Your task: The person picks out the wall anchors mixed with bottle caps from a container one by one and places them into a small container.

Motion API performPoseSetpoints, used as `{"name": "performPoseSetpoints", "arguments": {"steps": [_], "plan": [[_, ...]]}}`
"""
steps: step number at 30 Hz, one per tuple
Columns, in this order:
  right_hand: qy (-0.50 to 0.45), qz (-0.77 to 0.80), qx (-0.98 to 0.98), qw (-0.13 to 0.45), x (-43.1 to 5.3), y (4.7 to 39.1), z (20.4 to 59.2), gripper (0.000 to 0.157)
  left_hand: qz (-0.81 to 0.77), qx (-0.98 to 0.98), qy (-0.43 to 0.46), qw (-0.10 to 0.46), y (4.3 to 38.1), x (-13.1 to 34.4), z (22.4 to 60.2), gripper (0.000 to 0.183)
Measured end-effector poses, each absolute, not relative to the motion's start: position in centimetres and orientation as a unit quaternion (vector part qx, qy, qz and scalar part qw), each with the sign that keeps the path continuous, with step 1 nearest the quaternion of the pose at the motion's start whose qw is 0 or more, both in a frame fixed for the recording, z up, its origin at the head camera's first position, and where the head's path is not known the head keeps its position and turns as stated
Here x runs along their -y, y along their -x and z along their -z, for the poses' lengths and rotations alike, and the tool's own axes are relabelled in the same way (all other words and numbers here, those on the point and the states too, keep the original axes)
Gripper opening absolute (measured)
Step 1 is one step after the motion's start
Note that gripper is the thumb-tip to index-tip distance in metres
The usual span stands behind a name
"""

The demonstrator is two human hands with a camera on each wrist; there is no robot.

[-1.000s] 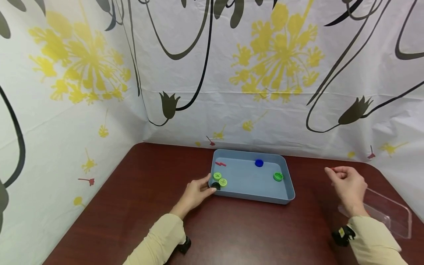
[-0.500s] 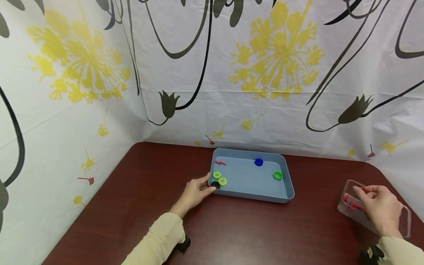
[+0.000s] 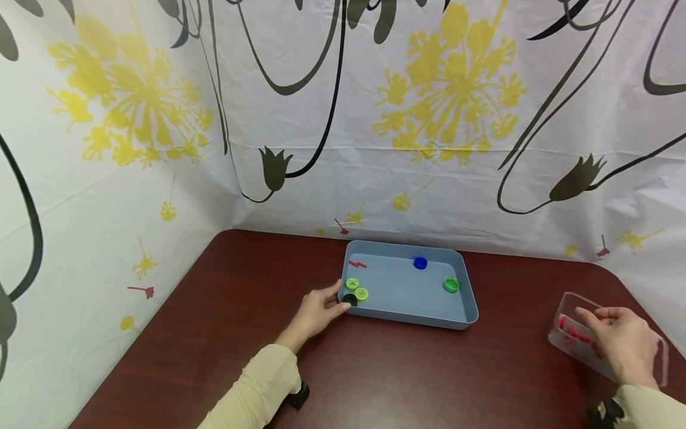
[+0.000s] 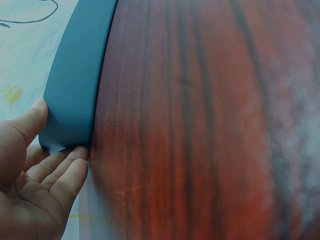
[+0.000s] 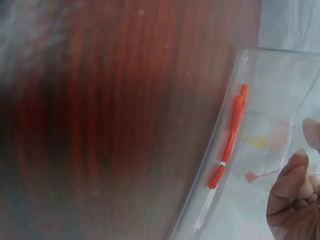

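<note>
My left hand [image 3: 316, 313] holds the front left corner of a blue-grey tray [image 3: 407, 292]; in the left wrist view its thumb is at the rim and its fingers curl at the wall's lower edge. In the tray lie two lime-green discs [image 3: 356, 289], a dark round piece [image 3: 350, 300], small red sticks [image 3: 358, 264], a blue disc [image 3: 420, 263] and a green ring-like piece [image 3: 451, 285]. Over a clear plastic box [image 3: 576, 304] hovers my right hand [image 3: 624, 339], thumb and forefinger apart, nothing seen between them. Red sticks [image 5: 231, 130] lie inside the box.
A dark red wooden table [image 3: 429, 375] carries both containers. White patterned sheeting [image 3: 343, 179] stands behind the table and along its left side. The clear box sits near the table's right edge.
My right hand has moved right and toward me, from beside the tray to over the clear box, and let go of a red stick. My left hand stays at the tray corner.
</note>
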State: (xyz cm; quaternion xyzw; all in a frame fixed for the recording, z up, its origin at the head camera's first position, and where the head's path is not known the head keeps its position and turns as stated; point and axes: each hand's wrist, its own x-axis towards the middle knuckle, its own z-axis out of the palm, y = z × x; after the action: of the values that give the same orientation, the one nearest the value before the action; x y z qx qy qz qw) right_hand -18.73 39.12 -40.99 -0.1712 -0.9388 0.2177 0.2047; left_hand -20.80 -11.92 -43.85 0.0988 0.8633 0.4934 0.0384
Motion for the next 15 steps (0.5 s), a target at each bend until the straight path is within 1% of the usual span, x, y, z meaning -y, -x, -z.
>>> {"name": "performPoseSetpoints", "arguments": {"steps": [8, 12, 13, 15], "plan": [[0.176, -0.251, 0.928, 0.213, -39.0, 18.9, 40.6, 0.042, -0.496, -0.861, -0.104, 0.039, 20.8, 11.9, 44.0, 0.063], [0.167, -0.300, 0.914, 0.214, -37.5, 19.8, 39.8, 0.039, -0.497, -0.861, -0.104, 0.036, 20.9, 11.9, 44.0, 0.063], [0.161, -0.323, 0.909, 0.210, -36.9, 20.1, 39.5, 0.038, -0.497, -0.861, -0.103, 0.037, 20.9, 11.9, 43.9, 0.063], [0.148, -0.377, 0.894, 0.190, -35.5, 20.8, 38.9, 0.029, -0.498, -0.860, -0.103, 0.038, 20.8, 11.9, 43.9, 0.063]]}}
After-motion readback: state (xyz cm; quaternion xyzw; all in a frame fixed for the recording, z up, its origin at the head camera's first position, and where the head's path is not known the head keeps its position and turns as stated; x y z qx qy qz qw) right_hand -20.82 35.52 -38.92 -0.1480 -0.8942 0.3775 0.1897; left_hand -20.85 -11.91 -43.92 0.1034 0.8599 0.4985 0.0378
